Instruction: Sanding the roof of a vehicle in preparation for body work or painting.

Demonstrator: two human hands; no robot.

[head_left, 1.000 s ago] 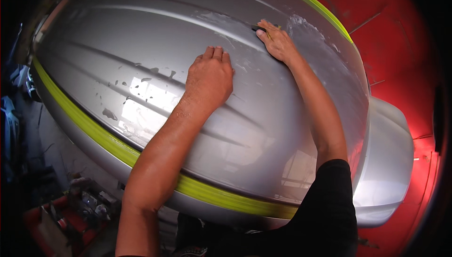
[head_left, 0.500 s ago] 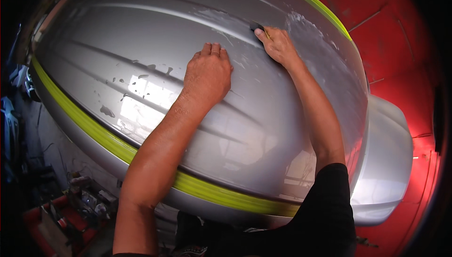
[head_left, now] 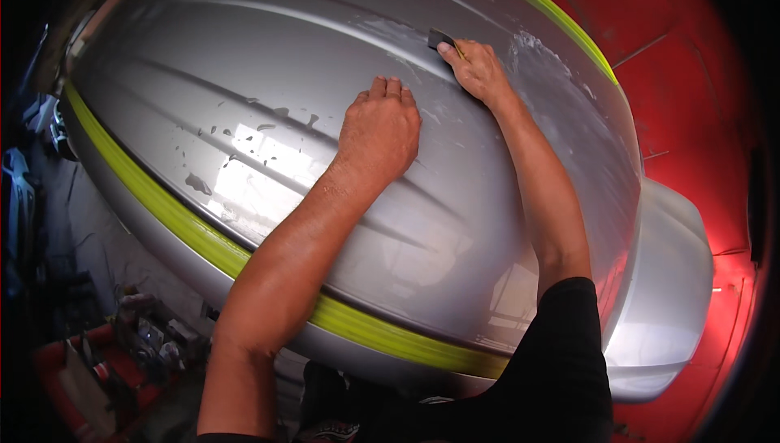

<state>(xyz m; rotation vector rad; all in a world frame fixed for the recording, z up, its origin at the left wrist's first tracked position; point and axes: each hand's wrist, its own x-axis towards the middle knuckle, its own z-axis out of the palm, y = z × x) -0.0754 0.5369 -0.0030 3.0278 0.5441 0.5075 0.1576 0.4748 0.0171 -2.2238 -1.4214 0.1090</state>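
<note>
The silver vehicle roof (head_left: 244, 53), its long ridges slanting across, fills the middle of the frame. In the upper centre, the right hand (head_left: 479, 72) grips a dark, flat pad (head_left: 439, 38) with a yellow edge, thumb on the near side, against the roof. Left of it, near the frame's centre, the left hand (head_left: 380, 128) lies on the roof with its fingers close together; its palm is hidden, so I cannot tell if it holds anything. Whitish residue (head_left: 540, 53) smears the roof right of the pad, and dark wet drops (head_left: 197, 184) dot it at centre left. 2 yellow-green tape strips border it: a near strip (head_left: 187, 228) at lower left and a far strip (head_left: 581, 33) at upper right.
</note>
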